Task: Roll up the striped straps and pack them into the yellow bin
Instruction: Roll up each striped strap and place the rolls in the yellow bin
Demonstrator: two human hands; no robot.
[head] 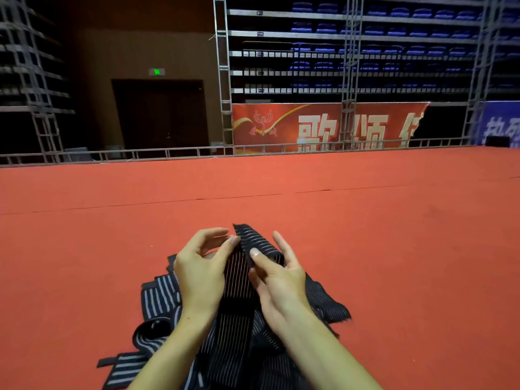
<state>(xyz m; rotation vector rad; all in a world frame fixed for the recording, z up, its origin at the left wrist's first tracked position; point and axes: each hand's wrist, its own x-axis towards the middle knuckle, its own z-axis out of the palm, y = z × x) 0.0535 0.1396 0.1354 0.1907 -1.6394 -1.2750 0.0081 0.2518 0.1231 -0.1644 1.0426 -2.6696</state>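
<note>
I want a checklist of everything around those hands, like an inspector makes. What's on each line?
Surface: red carpet with a seam line running across it.
Job's things: one striped strap held up, its top end folded over; a pile of striped straps lies loose on the carpet beneath. No yellow bin in view.
Clutter: nothing seen.
Grippers: left hand pinches the strap's left edge; right hand presses its thumb on the folded end, fingers behind.
Cables: nothing seen.
Surroundings: metal truss frames, red banner with white characters, rows of blue seats, a dark door under a green exit sign.
</note>
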